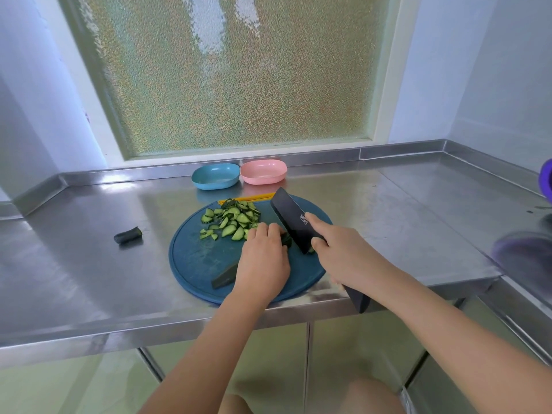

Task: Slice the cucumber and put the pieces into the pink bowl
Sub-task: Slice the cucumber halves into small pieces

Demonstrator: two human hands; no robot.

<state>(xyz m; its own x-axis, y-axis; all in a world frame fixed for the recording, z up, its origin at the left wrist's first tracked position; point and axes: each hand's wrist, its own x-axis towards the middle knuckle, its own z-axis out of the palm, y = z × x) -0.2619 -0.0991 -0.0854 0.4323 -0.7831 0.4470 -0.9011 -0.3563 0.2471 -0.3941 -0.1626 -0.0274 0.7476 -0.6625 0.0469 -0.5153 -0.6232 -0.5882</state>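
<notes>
On the round blue cutting board (191, 264) lies a long dark cucumber piece (225, 276), its far part hidden under my left hand (263, 258), which holds it down with curled fingers. My right hand (343, 252) grips the handle of a black cleaver (294, 222), forefinger stretched along the blade. The blade's edge meets the cucumber just right of my left fingertips. A heap of green cucumber slices (231, 219) sits on the board's far half. The pink bowl (263, 171) stands empty behind the board.
A blue bowl (215, 176) stands left of the pink one. A cucumber end (128, 235) lies on the steel counter (89, 264) left of the board. A yellow strip (248, 199) lies at the board's far edge. Purple objects (546, 180) sit at the far right.
</notes>
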